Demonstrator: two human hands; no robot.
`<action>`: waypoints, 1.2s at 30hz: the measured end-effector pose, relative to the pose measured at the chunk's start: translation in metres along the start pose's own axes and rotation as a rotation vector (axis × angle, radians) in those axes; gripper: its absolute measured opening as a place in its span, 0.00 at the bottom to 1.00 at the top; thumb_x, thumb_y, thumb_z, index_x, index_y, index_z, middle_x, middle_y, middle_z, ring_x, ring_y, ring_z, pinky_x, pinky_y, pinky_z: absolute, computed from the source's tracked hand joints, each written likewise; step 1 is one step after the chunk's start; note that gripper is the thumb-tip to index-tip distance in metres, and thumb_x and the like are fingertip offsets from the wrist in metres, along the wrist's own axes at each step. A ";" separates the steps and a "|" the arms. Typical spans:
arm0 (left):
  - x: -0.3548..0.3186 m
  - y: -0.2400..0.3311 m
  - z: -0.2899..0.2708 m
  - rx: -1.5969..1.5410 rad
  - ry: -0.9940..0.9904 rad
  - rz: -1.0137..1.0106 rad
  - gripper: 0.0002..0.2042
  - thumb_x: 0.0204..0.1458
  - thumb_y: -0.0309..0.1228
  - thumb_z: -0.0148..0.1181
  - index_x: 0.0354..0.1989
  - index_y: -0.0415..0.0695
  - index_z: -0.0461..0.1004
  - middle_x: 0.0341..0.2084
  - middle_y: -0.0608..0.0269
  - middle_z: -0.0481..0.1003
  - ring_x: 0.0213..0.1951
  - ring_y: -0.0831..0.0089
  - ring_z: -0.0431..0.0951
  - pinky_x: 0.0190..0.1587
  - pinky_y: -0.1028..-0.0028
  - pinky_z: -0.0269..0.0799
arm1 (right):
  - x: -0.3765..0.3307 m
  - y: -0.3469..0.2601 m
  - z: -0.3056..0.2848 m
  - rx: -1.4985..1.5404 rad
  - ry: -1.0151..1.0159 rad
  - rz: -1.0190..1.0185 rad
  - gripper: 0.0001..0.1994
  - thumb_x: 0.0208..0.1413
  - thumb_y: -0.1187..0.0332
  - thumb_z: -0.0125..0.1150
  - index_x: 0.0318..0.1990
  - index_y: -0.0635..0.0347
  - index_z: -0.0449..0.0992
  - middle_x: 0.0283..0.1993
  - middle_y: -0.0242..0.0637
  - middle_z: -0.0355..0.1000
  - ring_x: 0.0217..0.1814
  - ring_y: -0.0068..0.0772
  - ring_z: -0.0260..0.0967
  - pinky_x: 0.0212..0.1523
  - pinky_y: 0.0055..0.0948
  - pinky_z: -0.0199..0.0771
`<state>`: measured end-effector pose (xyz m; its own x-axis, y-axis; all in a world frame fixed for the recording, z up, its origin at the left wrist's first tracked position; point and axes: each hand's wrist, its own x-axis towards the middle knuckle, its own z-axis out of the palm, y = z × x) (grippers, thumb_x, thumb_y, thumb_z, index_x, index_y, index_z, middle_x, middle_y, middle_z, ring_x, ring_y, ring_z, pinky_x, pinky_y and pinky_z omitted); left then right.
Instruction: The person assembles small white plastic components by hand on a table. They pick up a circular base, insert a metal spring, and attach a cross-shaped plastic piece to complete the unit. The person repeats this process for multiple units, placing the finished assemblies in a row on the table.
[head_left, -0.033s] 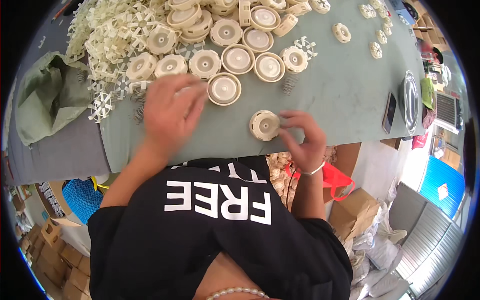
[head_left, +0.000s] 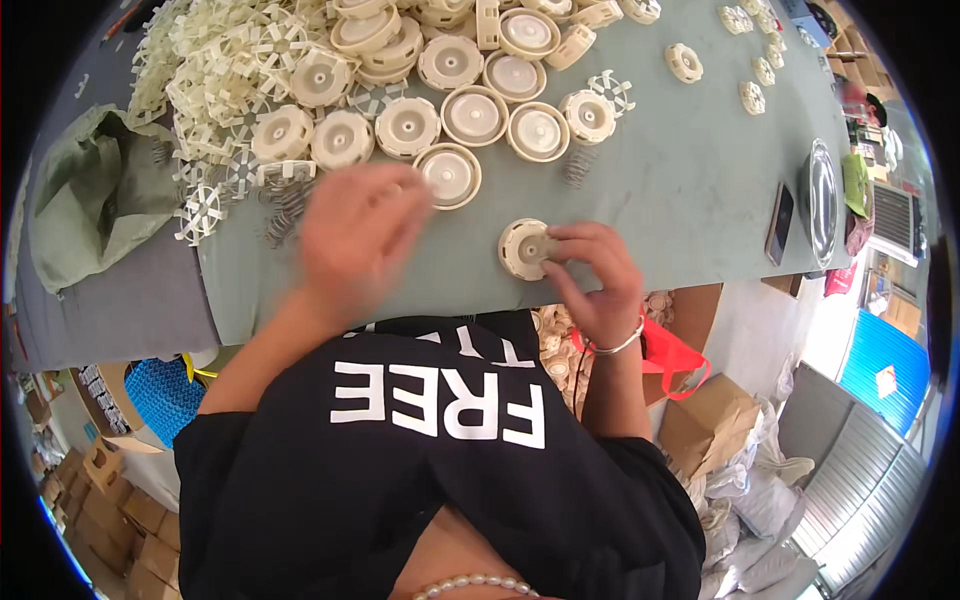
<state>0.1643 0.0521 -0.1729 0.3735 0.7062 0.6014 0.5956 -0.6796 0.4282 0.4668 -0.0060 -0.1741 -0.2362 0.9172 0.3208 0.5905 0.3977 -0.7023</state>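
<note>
Right hand [head_left: 598,275] pinches a round cream plastic wheel part [head_left: 524,249] near the grey-green table's [head_left: 680,190] front edge, its fingers hiding the part's right side. Left hand [head_left: 358,240], motion-blurred, hovers over metal springs [head_left: 285,205]; its finger posture cannot be made out.

Both hands over the table edge.
Left hand [head_left: 362,238] is blurred, palm down, fingers loosely spread, forearm angling in from lower left. Right hand [head_left: 590,272] is curled, fingertips [head_left: 556,245] pinched together, a bracelet on its wrist.
</note>
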 end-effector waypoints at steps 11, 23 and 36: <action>-0.004 0.048 0.060 -0.550 -0.493 -0.287 0.38 0.49 0.28 0.77 0.72 0.50 0.69 0.63 0.56 0.74 0.31 0.67 0.82 0.36 0.68 0.82 | -0.005 -0.008 0.009 0.033 0.061 0.046 0.11 0.50 0.80 0.70 0.40 0.60 0.76 0.46 0.40 0.79 0.47 0.42 0.77 0.49 0.38 0.78; 0.011 0.018 0.025 -0.192 -0.134 -0.071 0.22 0.46 0.26 0.78 0.52 0.45 0.83 0.48 0.59 0.80 0.35 0.62 0.81 0.38 0.66 0.78 | 0.034 0.025 0.014 0.358 0.305 0.246 0.10 0.66 0.77 0.65 0.52 0.67 0.76 0.44 0.32 0.74 0.43 0.21 0.70 0.48 0.23 0.74; -0.009 0.010 0.040 -0.700 -0.076 0.071 0.12 0.44 0.23 0.77 0.39 0.44 0.86 0.34 0.65 0.81 0.27 0.69 0.78 0.28 0.71 0.74 | 0.058 0.062 0.031 0.226 0.700 0.370 0.14 0.67 0.75 0.63 0.57 0.66 0.72 0.43 0.33 0.73 0.40 0.20 0.70 0.44 0.22 0.73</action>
<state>0.1956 0.0468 -0.2009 0.4580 0.6501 0.6063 -0.0197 -0.6744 0.7381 0.4654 0.0731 -0.2189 0.5232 0.7926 0.3132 0.3488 0.1361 -0.9273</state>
